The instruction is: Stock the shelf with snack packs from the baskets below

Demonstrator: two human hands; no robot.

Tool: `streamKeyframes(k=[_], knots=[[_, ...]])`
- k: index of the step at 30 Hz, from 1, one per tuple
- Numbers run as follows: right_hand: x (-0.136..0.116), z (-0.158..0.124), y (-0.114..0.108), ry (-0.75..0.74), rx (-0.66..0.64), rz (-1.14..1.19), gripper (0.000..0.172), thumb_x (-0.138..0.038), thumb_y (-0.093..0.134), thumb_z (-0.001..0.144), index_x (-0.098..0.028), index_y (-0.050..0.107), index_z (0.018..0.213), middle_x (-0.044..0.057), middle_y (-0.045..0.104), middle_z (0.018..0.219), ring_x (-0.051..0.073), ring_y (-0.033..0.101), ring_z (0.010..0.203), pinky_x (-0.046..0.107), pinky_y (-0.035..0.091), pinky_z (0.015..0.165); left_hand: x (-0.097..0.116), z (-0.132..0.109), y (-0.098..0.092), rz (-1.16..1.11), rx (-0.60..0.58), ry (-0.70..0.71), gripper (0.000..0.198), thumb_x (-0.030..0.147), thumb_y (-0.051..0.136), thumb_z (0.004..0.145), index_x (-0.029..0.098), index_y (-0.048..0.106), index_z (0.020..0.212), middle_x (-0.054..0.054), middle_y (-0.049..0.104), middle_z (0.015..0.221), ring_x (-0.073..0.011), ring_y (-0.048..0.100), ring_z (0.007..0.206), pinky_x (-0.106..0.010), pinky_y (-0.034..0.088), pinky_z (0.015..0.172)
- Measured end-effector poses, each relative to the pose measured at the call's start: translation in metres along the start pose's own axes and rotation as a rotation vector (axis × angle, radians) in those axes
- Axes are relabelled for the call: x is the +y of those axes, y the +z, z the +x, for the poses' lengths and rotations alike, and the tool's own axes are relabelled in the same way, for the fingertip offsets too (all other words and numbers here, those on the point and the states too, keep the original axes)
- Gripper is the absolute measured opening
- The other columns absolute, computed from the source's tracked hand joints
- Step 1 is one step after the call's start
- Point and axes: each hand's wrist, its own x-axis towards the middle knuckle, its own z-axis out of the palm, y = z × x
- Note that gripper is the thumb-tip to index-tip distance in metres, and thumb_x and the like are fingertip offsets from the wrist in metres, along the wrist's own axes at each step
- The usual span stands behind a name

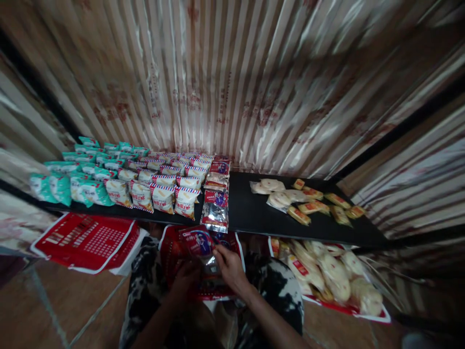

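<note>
Both my hands are low in the middle, over a red bag [174, 252] on my lap. My right hand [229, 267] is closed round a red and silver snack packet [199, 245] that sticks up out of the bag. My left hand [184, 282] is curled on the same bundle of packets from the left. Straight above them, a column of the same red and silver packets [215, 199] lies on the black shelf [254, 211].
On the shelf lie rows of green packets [76, 182] at the left, white packets with red and blue trim [163, 186], and loose round cakes and small yellow packets [305, 198] at the right. A flat red bag [85, 240] lies at the left; an open bag of round cakes [334, 278] sits below right.
</note>
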Motion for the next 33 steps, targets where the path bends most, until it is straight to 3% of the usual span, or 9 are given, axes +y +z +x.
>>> streamKeyframes(k=[3, 7, 11, 17, 22, 28, 33], knots=[[-0.010, -0.002, -0.009, 0.068, 0.077, 0.168, 0.037, -0.049, 0.042, 0.085, -0.020, 0.062, 0.073, 0.000, 0.060, 0.063, 0.014, 0.054, 0.060, 0.022, 0.040, 0.055, 0.013, -0.018, 0.008, 0.001, -0.081, 0.014, 0.051, 0.046, 0.080, 0.045, 0.015, 0.068, 0.083, -0.009, 0.069, 0.092, -0.0257, 0.064, 0.089, -0.036, 0.049, 0.081], [-0.017, -0.001, -0.023, 0.153, 0.172, 0.388, 0.039, -0.055, 0.050, 0.079, -0.018, 0.060, 0.071, 0.000, 0.058, 0.061, 0.014, 0.051, 0.059, 0.023, 0.040, 0.055, 0.033, -0.028, 0.026, 0.107, -0.132, 0.072, 0.045, 0.051, 0.075, 0.052, 0.015, 0.066, 0.078, -0.006, 0.070, 0.083, -0.0246, 0.064, 0.085, -0.034, 0.050, 0.076], [-0.016, 0.007, -0.042, 0.243, 0.252, 0.546, 0.041, -0.058, 0.058, 0.071, -0.017, 0.060, 0.072, -0.001, 0.055, 0.058, 0.012, 0.048, 0.055, 0.023, 0.039, 0.052, 0.055, -0.029, 0.052, 0.153, -0.148, 0.164, 0.042, 0.048, 0.069, 0.060, 0.016, 0.064, 0.086, -0.007, 0.070, 0.085, -0.0241, 0.065, 0.084, -0.033, 0.050, 0.074], [-0.012, 0.044, -0.067, 0.281, 0.369, 0.681, 0.042, -0.057, 0.064, 0.063, -0.017, 0.059, 0.074, -0.002, 0.057, 0.059, 0.012, 0.048, 0.052, 0.023, 0.039, 0.050, 0.074, -0.017, 0.096, -0.025, -0.124, 0.247, 0.064, 0.034, 0.075, 0.054, 0.016, 0.053, 0.111, -0.013, 0.066, 0.102, -0.0217, 0.066, 0.081, -0.032, 0.050, 0.072], [-0.004, 0.097, -0.079, 0.188, 0.418, 0.564, 0.039, -0.055, 0.061, 0.067, -0.017, 0.061, 0.075, 0.000, 0.062, 0.062, 0.015, 0.053, 0.055, 0.024, 0.041, 0.052, 0.090, 0.004, 0.122, -0.171, -0.088, 0.309, 0.055, 0.032, 0.077, 0.055, 0.016, 0.058, 0.104, -0.011, 0.067, 0.104, -0.0214, 0.062, 0.099, -0.031, 0.046, 0.088], [0.010, 0.165, -0.077, 0.110, 0.417, 0.388, 0.034, -0.050, 0.051, 0.073, -0.017, 0.061, 0.074, 0.002, 0.065, 0.066, 0.015, 0.055, 0.058, 0.023, 0.041, 0.052, 0.107, 0.041, 0.137, -0.192, 0.023, 0.376, 0.041, 0.037, 0.075, 0.060, 0.014, 0.063, 0.093, -0.013, 0.061, 0.114, -0.0253, 0.061, 0.101, -0.033, 0.053, 0.076], [0.012, 0.196, -0.078, 0.124, 0.355, 0.054, 0.028, -0.038, 0.045, 0.078, -0.017, 0.064, 0.077, 0.003, 0.065, 0.067, 0.015, 0.057, 0.060, 0.024, 0.041, 0.057, 0.109, 0.071, 0.139, -0.081, 0.172, 0.467, 0.026, 0.029, 0.069, 0.069, 0.018, 0.067, 0.092, -0.010, 0.057, 0.122, -0.0240, 0.057, 0.109, -0.033, 0.052, 0.084]])
